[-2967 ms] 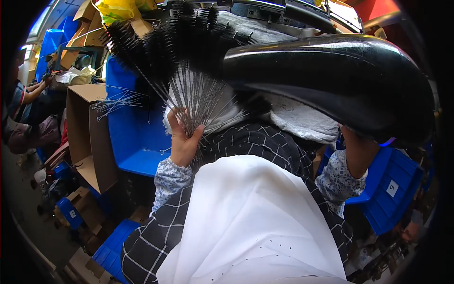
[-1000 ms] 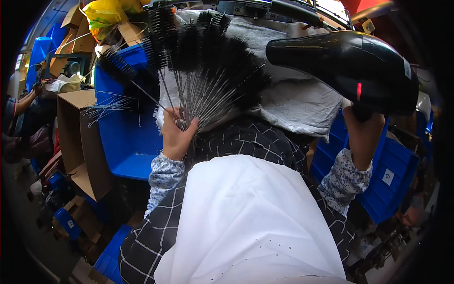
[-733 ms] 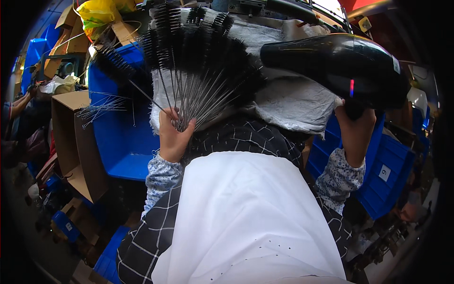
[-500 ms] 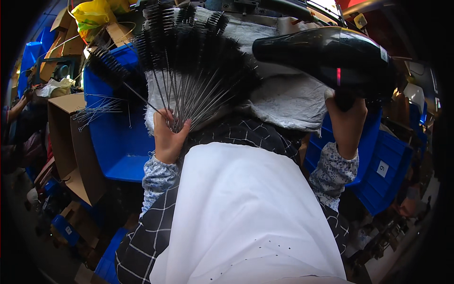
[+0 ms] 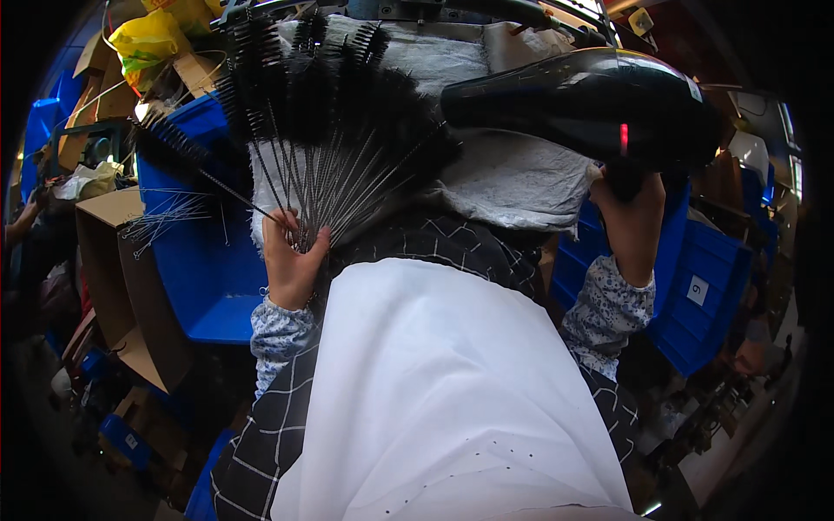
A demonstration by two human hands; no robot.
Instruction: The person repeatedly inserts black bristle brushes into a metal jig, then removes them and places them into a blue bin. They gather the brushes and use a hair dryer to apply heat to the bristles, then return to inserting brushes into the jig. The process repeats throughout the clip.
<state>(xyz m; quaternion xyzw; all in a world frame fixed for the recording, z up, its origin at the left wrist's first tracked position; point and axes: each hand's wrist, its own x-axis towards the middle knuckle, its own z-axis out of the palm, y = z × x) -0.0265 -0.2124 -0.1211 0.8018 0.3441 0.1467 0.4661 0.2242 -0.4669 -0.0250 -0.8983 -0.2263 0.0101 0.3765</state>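
Note:
My left hand [image 5: 294, 258] is closed around the lower wire ends of a bunch of black bristle brushes [image 5: 334, 108]. Their twisted wire stems fan upward and outward, and one brush leans away on the left. In my right hand [image 5: 632, 213] is the handle of a black hair dryer [image 5: 578, 100] with a small red light on its body. The dryer lies level, its nozzle pointing left, close to the bristles on the right side of the bunch. Part of the handle is hidden by my fingers.
A white cloth [image 5: 521, 178] covers the surface beneath the brushes and dryer. On the left, several loose wires [image 5: 169, 219] lie across a blue bin [image 5: 208, 291], beside an open cardboard box [image 5: 130, 295]. More blue bins [image 5: 699, 300] stand at the right. A person's hand [image 5: 24, 217] shows at far left.
The brush bunch, both hands and the hair dryer sit slightly further left in view, as do the surroundings. Both grips stay the same, and the dryer's nozzle remains beside the bristles.

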